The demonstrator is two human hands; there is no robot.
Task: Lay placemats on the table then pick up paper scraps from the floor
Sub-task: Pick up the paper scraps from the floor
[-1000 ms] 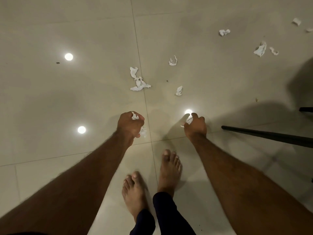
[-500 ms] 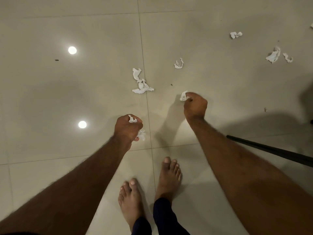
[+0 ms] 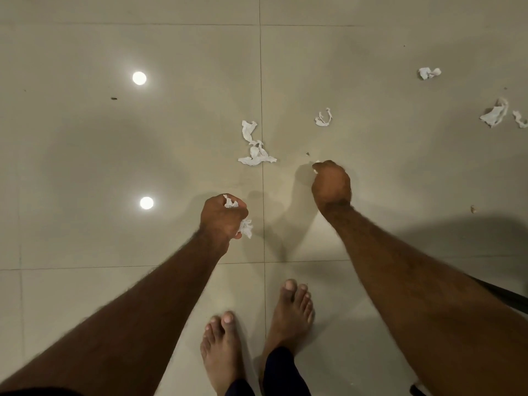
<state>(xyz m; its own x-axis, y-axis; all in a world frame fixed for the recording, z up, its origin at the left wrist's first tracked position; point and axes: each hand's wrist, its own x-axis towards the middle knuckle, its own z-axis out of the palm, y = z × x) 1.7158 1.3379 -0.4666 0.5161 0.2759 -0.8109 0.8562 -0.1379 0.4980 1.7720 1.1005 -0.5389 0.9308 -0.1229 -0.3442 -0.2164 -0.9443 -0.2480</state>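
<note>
HEAD VIEW, looking down

1. Floor (image 3: 114,155): pale glossy tiles, dark grout lines. 2 round light spots at left (image 3: 139,78) (image 3: 146,202).
2. L hand (image 3: 223,217): fist, fingers curled tight round wad (image 3: 246,227) of white paper. Bits stick out at top & lower right of fist. Sits just left of the grout line.
3. R hand (image 3: 331,181): fist, knuckles up, fingers closed on scrap (image 3: 315,167). Only a white sliver shows at the fingertips. Touching floor or not: can't tell.
4. Paper on floor:
   - strip (image 3: 255,147): long, twisted, beyond both hands, near the grout line
   - curl (image 3: 323,118): small, beyond R hand
   - lump (image 3: 428,72): far right
   - sheet (image 3: 495,112) w/ shred (image 3: 519,119) just beside it, right edge
5. Feet: bare, L foot (image 3: 221,347), R foot (image 3: 291,307) ahead of it. Dark trouser cuffs.
6. Bar (image 3: 508,298): dark, right edge, partly behind R forearm.

VS 0.5 s AGO
- R hand in same spot. Scrap then stuck out clear of the fingers, now nearly all inside the fist.
- L hand & wad unchanged.
- Strip & curl not moved on floor.
</note>
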